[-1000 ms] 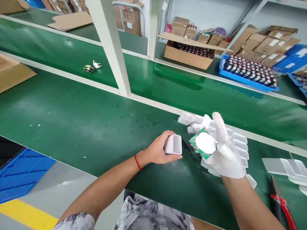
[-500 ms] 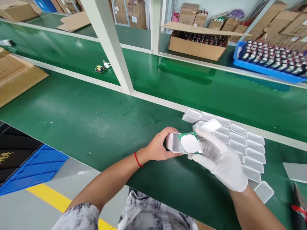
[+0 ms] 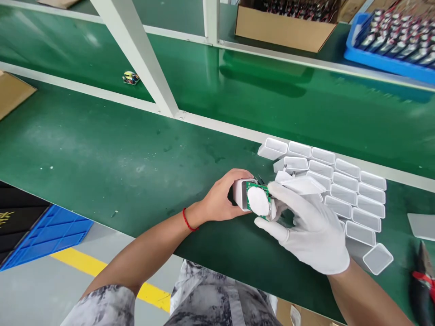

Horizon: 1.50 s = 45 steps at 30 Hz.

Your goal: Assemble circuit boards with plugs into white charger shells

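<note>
Indoors, above a green workbench [image 3: 102,172], a white case [image 3: 239,194] is gripped by the left hand [image 3: 221,199], a circuit board [image 3: 258,200] at its mouth by the gloved right hand [image 3: 307,228], yellow lettering [image 3: 5,218] at left illegible.

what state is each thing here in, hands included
left hand: bare, closed around white housing
right hand: gloved, holding circuit board
white housing: open end facing right hand
circuit board: at the housing's mouth, insertion depth unclear
white plug: pins exposed
rowed housings: open ends up
pliers: lying down, jaws blurred
cardboard box: open, parts inside
blue tray: uncovered, parts inside
</note>
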Each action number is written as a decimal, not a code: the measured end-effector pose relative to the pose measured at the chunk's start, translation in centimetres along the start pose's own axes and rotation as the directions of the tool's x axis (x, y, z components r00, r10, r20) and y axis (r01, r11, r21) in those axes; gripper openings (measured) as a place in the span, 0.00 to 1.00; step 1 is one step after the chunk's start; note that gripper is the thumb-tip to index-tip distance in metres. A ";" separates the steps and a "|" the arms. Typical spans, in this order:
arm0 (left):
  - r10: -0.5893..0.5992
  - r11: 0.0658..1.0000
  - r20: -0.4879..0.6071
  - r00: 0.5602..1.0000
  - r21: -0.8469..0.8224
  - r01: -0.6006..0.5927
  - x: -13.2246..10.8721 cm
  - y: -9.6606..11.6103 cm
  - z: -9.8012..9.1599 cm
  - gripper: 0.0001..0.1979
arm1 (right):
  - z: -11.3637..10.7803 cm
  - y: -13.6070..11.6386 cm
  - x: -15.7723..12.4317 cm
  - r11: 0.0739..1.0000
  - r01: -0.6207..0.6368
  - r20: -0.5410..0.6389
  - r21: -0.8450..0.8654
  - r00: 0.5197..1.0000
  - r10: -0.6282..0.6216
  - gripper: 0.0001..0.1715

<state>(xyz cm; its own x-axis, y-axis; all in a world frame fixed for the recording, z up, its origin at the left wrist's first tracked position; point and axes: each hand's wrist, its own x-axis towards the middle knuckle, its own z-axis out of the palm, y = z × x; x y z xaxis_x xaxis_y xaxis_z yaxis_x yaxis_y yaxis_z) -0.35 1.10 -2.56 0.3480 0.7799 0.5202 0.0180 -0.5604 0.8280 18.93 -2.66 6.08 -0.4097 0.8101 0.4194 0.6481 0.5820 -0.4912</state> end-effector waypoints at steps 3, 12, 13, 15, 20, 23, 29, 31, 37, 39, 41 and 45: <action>0.016 1.000 -0.004 1.000 -0.006 -0.016 0.0 -0.1 0.0 0.33 | 0.0 0.0 0.1 0.999 0.034 0.050 0.010 0.998 -0.034 0.32; 0.071 0.997 -0.007 0.997 0.038 -0.071 0.1 -0.1 0.0 0.31 | 0.8 0.1 0.2 0.999 0.048 0.054 -0.016 0.997 -0.047 0.28; 0.080 0.996 -0.009 0.997 0.043 -0.080 0.1 -0.1 0.0 0.31 | 0.8 0.1 0.2 0.998 0.058 0.049 -0.017 0.997 -0.057 0.27; 0.092 0.995 -0.009 0.996 0.051 -0.091 0.1 -0.1 0.0 0.31 | 0.9 0.1 0.2 0.998 0.058 0.053 -0.016 0.997 -0.057 0.27; 0.077 0.994 0.021 0.997 0.072 -0.079 0.1 -0.1 -0.1 0.32 | 1.0 -0.1 0.3 1.000 0.013 0.092 -0.003 0.996 -0.013 0.23; 0.073 0.995 0.026 0.997 0.072 -0.075 0.1 -0.1 -0.1 0.31 | 1.0 0.0 0.3 0.998 0.041 0.080 -0.041 0.996 -0.038 0.22; 0.086 0.993 0.015 0.996 0.082 -0.087 0.2 0.0 -0.1 0.31 | 1.1 0.2 -0.1 0.998 0.026 0.089 -0.053 0.996 -0.021 0.29; 0.087 0.992 0.019 0.996 0.093 -0.089 0.2 -0.1 -0.2 0.30 | 1.1 0.2 -0.1 0.999 -0.006 0.089 -0.049 0.996 0.011 0.28; 0.011 0.996 0.020 1.000 0.088 -0.013 -0.1 -0.2 0.0 0.30 | 0.8 -0.1 0.3 0.969 0.101 0.149 -0.224 0.986 -0.069 0.17; -0.055 0.997 0.004 0.998 0.048 0.055 -0.3 -0.2 0.2 0.31 | 0.6 0.0 0.2 0.955 0.137 0.144 -0.264 0.984 -0.101 0.15; -0.125 0.992 -0.014 0.992 -0.005 0.125 -0.4 -0.2 0.4 0.33 | 0.6 0.1 -0.2 0.958 0.140 0.079 -0.249 0.989 -0.124 0.14; -0.153 0.988 -0.045 0.987 -0.025 0.152 -0.6 -0.4 0.6 0.35 | 1.1 0.3 -0.5 0.988 -0.106 -0.098 -0.114 0.991 0.095 0.15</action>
<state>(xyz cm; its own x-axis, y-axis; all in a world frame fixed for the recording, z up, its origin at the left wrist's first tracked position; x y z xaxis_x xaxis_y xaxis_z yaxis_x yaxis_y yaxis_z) 0.00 0.73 -3.33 0.2989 0.8682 0.3962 0.0476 -0.4282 0.9024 18.61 -2.77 4.85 -0.2817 0.8508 0.4436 0.7569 0.4812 -0.4422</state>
